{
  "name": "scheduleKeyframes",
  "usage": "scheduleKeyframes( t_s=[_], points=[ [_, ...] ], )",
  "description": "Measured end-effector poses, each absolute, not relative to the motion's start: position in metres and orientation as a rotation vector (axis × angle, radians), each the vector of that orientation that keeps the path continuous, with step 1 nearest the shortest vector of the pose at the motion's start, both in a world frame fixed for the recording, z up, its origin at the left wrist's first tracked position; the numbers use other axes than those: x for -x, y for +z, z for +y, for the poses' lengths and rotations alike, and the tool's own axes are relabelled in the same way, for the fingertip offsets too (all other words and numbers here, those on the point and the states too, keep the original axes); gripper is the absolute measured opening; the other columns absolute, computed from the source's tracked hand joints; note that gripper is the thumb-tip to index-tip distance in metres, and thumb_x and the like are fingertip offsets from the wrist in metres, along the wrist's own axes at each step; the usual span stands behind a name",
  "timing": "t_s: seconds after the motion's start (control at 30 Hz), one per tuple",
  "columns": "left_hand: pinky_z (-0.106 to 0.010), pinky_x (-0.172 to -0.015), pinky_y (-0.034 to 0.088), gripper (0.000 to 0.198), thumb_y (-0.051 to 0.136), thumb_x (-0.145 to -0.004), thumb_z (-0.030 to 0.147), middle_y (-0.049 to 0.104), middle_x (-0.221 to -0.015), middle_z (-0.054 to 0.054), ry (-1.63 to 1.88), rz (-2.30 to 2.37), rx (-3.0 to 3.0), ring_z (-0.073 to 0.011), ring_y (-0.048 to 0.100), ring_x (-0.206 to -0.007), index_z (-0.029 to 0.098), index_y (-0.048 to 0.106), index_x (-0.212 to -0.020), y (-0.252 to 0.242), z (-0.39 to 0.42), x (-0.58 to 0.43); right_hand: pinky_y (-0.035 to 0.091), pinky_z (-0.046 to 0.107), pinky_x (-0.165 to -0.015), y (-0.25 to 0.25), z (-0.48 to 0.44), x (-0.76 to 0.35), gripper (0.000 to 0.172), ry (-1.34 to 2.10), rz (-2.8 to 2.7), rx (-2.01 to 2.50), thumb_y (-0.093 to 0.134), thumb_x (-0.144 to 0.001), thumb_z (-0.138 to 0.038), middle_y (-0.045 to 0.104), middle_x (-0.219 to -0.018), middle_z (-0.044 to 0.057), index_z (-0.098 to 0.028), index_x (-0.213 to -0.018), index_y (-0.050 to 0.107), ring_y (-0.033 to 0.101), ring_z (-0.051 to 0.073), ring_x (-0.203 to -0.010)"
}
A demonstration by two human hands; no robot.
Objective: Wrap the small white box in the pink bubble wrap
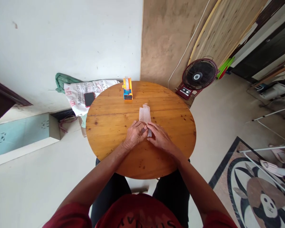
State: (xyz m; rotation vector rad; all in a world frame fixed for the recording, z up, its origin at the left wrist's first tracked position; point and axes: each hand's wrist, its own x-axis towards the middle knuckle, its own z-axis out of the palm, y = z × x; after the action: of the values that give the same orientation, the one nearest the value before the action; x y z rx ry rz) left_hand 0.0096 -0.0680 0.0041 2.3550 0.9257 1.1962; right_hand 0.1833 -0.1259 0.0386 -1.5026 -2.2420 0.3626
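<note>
A pale pinkish-white strip of thin tissue-like paper (144, 113) lies flat on the round wooden table (104, 136), its ragged far end pointing away from me. At its near end my left hand (135, 134) is closed, thumb and fingers pinched on the paper. My right hand (160, 136) meets it from the other side, fingertips bent onto the same end with the thumb lower down. Between the hands shows a small greyish, see-through part; whether it is rolled paper or something wrapped inside, I cannot tell. The fingertips partly hide it.
An orange and blue tape dispenser (127, 90) stands at the table's far edge. Beyond the right edge is a dark red fan (199, 76). Behind the left edge lie a printed white sack (73, 95) and a dark flat object (89, 99). A wall rises behind the table.
</note>
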Motion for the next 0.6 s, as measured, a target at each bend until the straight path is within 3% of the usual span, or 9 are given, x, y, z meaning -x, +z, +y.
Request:
scheduleKeyframes(
  t_s=[0.23,0.43,0.6],
  points=[
    [-0.036,-0.086,0.05,0.002,0.06,-0.084,0.019,0.069,-0.1,-0.006,1.183,0.951,-2.321,-0.0196,0.063,-0.089,0.021,0.06,-0.085,0.0,-0.067,-0.009,0.042,0.043,-0.102,0.037,-0.118,-0.187,0.048,0.408,-2.239,1.483,0.061,-0.083,-0.017,0.061,-0.135,0.011,-0.022,-0.13,0.053,0.056,0.027,-0.125],
    [-0.042,-0.089,0.05,0.003,0.061,-0.086,0.022,0.068,-0.11,-0.01,1.053,1.012,-2.412,-0.025,0.062,-0.098,0.02,0.062,-0.084,0.013,-0.068,-0.005,0.043,0.04,-0.098,0.038,-0.115,-0.186,0.037,0.394,-2.229,1.434,0.059,-0.085,-0.018,0.066,-0.128,0.01,-0.021,-0.121,0.057,0.06,0.026,-0.118],
    [-0.04,-0.09,0.05,0.004,0.064,-0.084,0.021,0.068,-0.107,-0.009,0.828,0.932,-2.467,-0.0235,0.061,-0.096,0.018,0.063,-0.086,0.033,-0.056,-0.003,0.043,0.038,-0.099,0.036,-0.115,-0.185,0.04,0.394,-2.163,1.43,0.058,-0.084,-0.013,0.066,-0.126,0.008,-0.022,-0.122,0.057,0.06,0.024,-0.117]
  ],
)
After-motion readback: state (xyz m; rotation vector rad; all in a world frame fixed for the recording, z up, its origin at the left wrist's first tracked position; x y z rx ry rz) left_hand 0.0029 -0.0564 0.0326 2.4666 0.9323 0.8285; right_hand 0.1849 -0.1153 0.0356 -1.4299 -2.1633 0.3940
